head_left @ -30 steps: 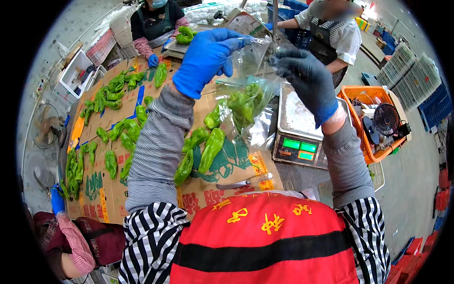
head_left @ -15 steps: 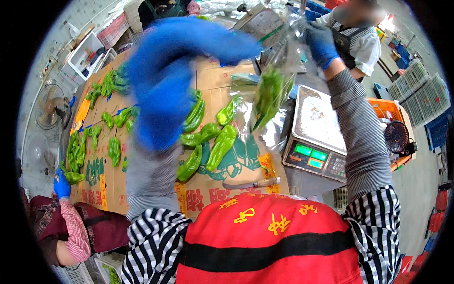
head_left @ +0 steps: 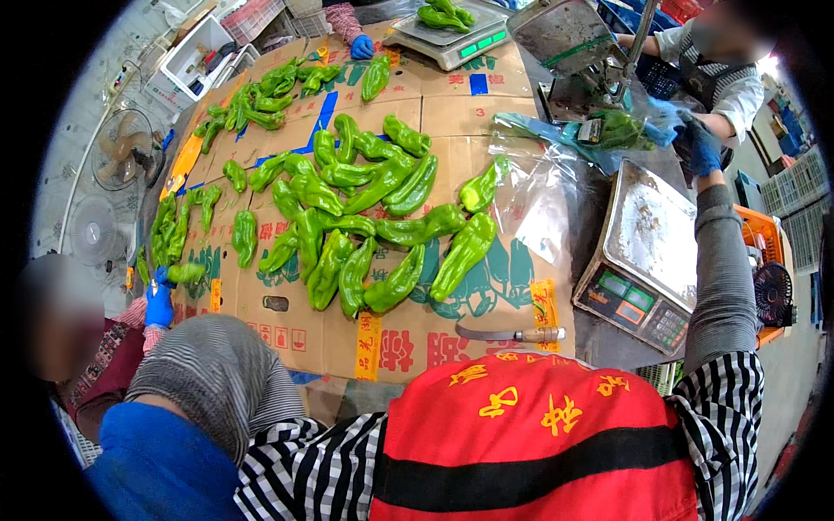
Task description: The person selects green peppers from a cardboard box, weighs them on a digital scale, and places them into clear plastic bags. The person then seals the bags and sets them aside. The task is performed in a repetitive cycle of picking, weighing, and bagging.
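Note:
My left hand [head_left: 161, 464], in a blue glove, is low at the lower left, its fingers out of sight. My right hand [head_left: 699, 143], in a dark-backed glove, is at the upper right, closed on a clear bag of green peppers [head_left: 621, 130], beside a person's blue glove [head_left: 662, 117]. Below lie a scale [head_left: 647, 226] and loose clear bags [head_left: 530, 200]. Several loose green peppers [head_left: 400, 182] are spread over the cardboard-covered table [head_left: 452, 126], with a curved knife [head_left: 512, 333] at its near edge.
A person [head_left: 712, 69] works at the upper right, another [head_left: 95, 373] at the lower left; a third's blue hand [head_left: 361, 47] rests at the far edge near another scale [head_left: 449, 48]. An orange crate [head_left: 756, 230] with a small fan stands right. Fans [head_left: 122, 148] stand left.
My left hand has swung from the upper middle down to the lower left. My right hand has moved right with the bag. More loose peppers now show in the middle of the cardboard.

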{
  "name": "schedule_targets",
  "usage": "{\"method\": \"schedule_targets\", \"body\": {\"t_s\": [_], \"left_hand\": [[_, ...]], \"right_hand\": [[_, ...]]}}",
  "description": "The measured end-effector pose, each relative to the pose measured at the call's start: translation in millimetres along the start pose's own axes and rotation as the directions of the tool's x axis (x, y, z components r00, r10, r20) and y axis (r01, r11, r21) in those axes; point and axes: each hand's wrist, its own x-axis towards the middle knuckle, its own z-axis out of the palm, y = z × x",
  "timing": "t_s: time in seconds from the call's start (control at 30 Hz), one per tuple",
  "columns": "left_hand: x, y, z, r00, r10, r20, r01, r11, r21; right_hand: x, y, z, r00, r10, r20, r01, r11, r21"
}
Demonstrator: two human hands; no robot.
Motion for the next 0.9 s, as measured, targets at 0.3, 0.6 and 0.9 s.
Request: {"method": "schedule_targets", "body": {"t_s": [0.3, 0.6, 0.9], "left_hand": [[-153, -94, 12, 0.470, -0.793, -0.388, 0.875, 0.362, 0.321], [-321, -160, 81, 0.137, -0.981, -0.135, 0.508, -0.047, 0.860], [-304, -162, 76, 0.185, -0.864, -0.469, 0.981, 0.190, 0.038]], "right_hand": [[-162, -90, 30, 0.937, -0.077, -0.342, 0.218, 0.891, 0.398], [-314, -147, 138, 0.999, 0.021, 0.039, -0.039, 0.855, 0.517], [-380, -171, 178, 0.893, -0.137, 0.428, -0.049, 0.917, 0.396]]}}
